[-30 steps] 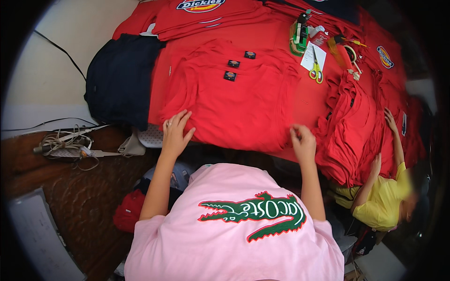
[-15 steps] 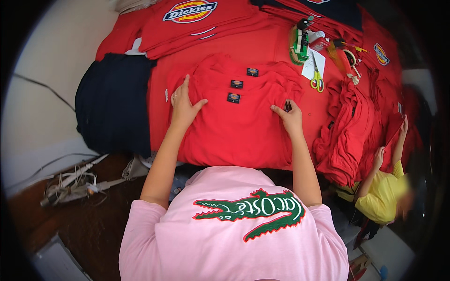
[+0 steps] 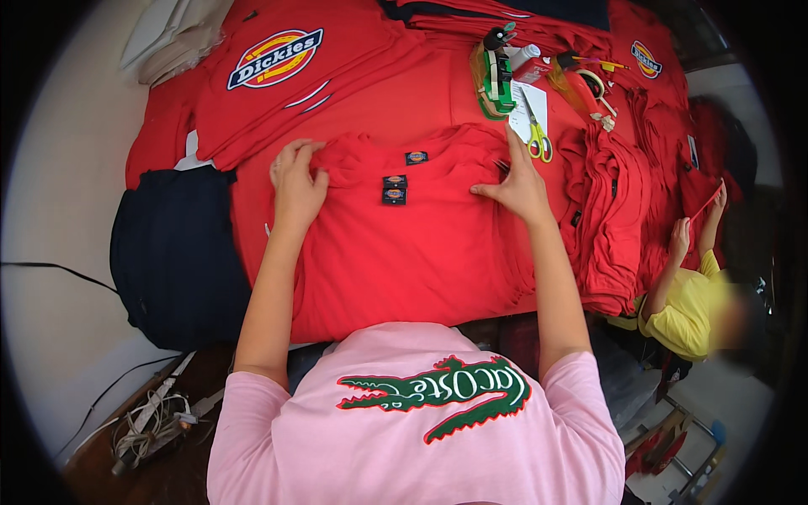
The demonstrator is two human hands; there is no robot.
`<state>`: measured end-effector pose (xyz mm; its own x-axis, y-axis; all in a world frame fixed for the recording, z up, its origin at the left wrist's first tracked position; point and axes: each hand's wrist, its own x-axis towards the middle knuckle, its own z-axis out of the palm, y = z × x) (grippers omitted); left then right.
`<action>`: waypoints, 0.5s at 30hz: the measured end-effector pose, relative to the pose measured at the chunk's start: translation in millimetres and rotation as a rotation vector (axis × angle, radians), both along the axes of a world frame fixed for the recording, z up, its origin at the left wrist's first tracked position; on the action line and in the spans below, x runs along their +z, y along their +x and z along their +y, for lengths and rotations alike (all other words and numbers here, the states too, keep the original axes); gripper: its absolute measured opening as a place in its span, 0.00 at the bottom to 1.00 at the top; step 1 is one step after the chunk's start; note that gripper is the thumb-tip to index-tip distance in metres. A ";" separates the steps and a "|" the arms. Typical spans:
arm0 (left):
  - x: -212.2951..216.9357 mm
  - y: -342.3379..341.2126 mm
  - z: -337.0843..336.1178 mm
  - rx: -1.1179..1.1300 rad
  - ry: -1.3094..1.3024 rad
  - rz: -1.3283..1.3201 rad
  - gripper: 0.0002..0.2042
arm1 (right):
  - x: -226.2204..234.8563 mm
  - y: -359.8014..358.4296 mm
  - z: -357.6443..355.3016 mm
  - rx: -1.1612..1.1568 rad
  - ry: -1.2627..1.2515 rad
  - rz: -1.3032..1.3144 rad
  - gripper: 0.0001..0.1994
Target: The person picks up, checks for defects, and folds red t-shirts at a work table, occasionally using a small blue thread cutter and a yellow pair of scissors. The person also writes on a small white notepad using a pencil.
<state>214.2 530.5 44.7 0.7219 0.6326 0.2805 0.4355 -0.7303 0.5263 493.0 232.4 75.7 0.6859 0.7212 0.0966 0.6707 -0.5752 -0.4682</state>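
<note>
Both hands have slid farther up the red shirt since half a second ago, from its middle to its shoulders, and the camera now looks at the work from closer. From the head view, the red shirt (image 3: 421, 252) lies flat on top of a stack at the near edge of the table (image 3: 421, 93), which is spread over with more red cloth; its collar points toward the far edge, and three small dark labels (image 3: 396, 187) sit just below the neckline. The left hand (image 3: 296, 181) rests on the shirt's left shoulder with the fingers curled and pinching a fold of fabric near the collar. The right hand (image 3: 515, 183) lies open and flat on the right shoulder, fingers spread and pressing the cloth down. A dark navy garment (image 3: 172, 252) hangs over the left edge of the table, just beside the shirt. Toward the far left corner lies a red garment with a large printed logo (image 3: 273, 57). Near the far edge, right of the shirt's collar, stand a green tape dispenser (image 3: 497, 76) and a pair of yellow-handled scissors (image 3: 536, 135) on a white sheet. A pile of folded red shirts (image 3: 614, 219) fills the right edge. Beyond it another person in a yellow top (image 3: 686, 307) reaches a hand up onto that pile. Tangled cables (image 3: 147, 421) lie on the floor at the lower left.
</note>
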 end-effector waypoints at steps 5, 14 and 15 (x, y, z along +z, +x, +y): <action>15.3 35.4 -21.0 -0.316 -0.106 0.096 0.38 | -2.8 48.9 26.8 0.134 -0.233 0.214 0.68; 7.0 92.8 -58.0 -0.489 -0.229 0.043 0.30 | 3.4 20.2 11.1 -0.011 -0.117 0.052 0.44; 6.5 115.1 -65.3 -0.513 -0.306 0.016 0.27 | -12.9 22.2 -0.5 -0.014 0.006 0.027 0.37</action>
